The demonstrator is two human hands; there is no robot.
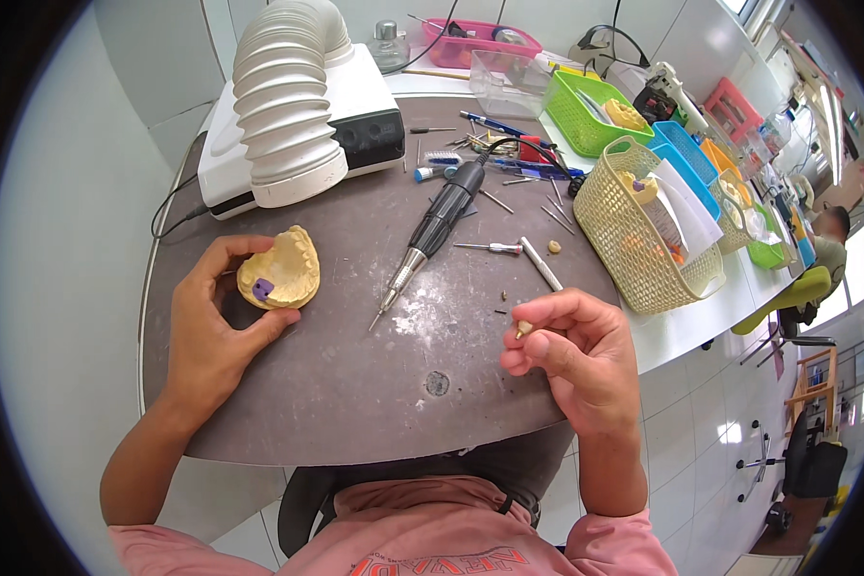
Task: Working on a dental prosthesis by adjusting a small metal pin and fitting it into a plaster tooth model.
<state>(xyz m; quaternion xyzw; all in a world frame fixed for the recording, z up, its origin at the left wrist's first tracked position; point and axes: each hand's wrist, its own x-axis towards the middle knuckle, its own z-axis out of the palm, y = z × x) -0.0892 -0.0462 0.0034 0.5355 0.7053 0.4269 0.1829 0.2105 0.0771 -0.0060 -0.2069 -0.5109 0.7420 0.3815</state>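
I've got left hand (pixel 219 331) half curled, gripping yellow dental cast (pixel 296 267) near the left edge of the surface (pixel 346 394); right hand (pixel 586 357) pinching small cream piece (pixel 524 328) toward front-right corner.

- The person's left hand (pixel 211 322) grips a cream-coloured, horseshoe-shaped plaster dental model (pixel 298 269) between thumb and fingers; a small purple block (pixel 263 288) sits on its near left side.
- The right hand (pixel 588 370) pinches a tiny cream tooth-shaped piece (pixel 523 328) between thumb and fingertips.
- A black-and-silver pen-shaped rotary handpiece (pixel 440 223) lies on the scuffed grey-brown tabletop (pixel 336 403), its thin tip pointing nearer and left.
- A white ribbed hose (pixel 283 125) arches over a white boxy machine (pixel 367 84) beyond the left hand.
- A beige perforated plastic basket (pixel 624 245) stands beyond the right hand, near a bright green basket (pixel 586 134).
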